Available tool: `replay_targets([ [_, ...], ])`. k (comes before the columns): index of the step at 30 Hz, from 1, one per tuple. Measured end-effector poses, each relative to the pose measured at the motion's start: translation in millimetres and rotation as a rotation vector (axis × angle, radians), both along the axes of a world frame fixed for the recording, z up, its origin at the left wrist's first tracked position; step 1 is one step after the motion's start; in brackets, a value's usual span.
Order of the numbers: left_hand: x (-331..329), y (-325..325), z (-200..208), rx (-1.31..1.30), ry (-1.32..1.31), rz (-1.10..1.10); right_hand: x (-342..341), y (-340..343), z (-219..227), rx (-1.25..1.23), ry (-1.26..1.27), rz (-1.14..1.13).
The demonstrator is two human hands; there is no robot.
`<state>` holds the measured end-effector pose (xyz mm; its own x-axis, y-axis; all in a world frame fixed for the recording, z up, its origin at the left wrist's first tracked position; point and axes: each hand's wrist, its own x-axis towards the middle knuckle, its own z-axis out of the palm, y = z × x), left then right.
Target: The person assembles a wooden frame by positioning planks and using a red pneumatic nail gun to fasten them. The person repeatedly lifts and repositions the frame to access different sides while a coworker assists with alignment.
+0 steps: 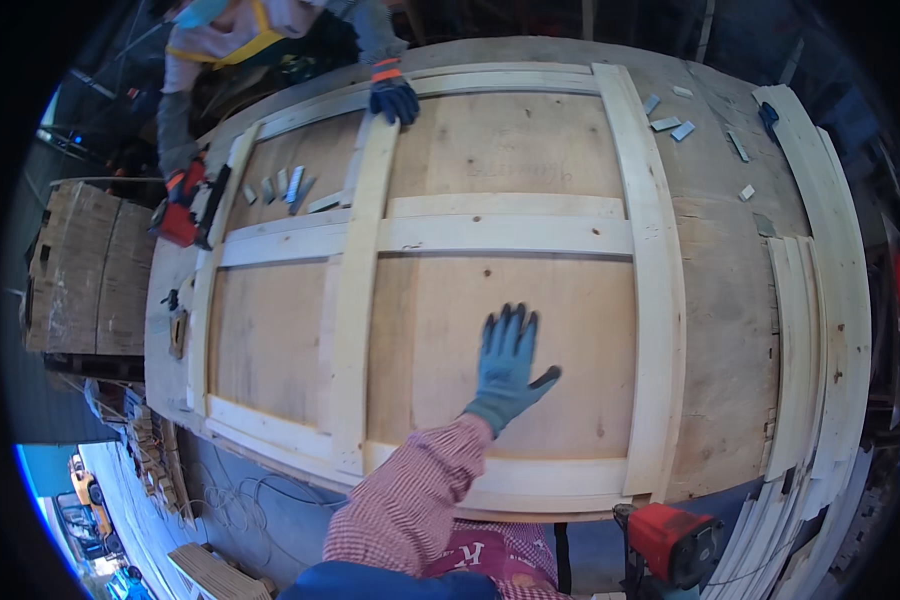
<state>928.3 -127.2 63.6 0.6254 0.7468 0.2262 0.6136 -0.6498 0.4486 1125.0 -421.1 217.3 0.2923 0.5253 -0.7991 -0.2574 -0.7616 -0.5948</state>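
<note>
My left hand (510,367), in a blue glove with dark fingertips, is stretched out flat with its fingers apart over the plywood panel (580,390). Nothing is in it; whether the palm touches the wood cannot be made out. Around the panel runs a pale wooden frame (653,290), with a crosspiece (510,234) and an upright slat (360,290) lying across it. At the lower right, by the table's near edge, a red and black nail gun (670,545) shows. My right hand is out of sight, so what holds the nail gun is hidden.
Across the table, a co-worker's blue-gloved hand (394,101) rests on the upright slat; their other hand holds a red nail gun (178,222). Silver staple strips (296,183) lie on the panel. Long boards (825,300) are stacked at right, cartons (85,270) at left.
</note>
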Motion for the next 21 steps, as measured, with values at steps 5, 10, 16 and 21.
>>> replay_targets([
  [5,-201,-7,-7,0.025,0.322,0.452,-51,-22,16,-0.006,0.084,0.057],
  [10,-303,17,-41,-0.068,0.431,0.735,-98,-12,48,-0.015,0.103,0.123],
  [16,-302,12,-50,-0.245,0.351,0.813,-147,133,38,-0.035,0.120,0.287],
  [21,-309,14,-52,-0.268,0.174,0.817,-196,319,1,0.516,-0.291,0.769],
])
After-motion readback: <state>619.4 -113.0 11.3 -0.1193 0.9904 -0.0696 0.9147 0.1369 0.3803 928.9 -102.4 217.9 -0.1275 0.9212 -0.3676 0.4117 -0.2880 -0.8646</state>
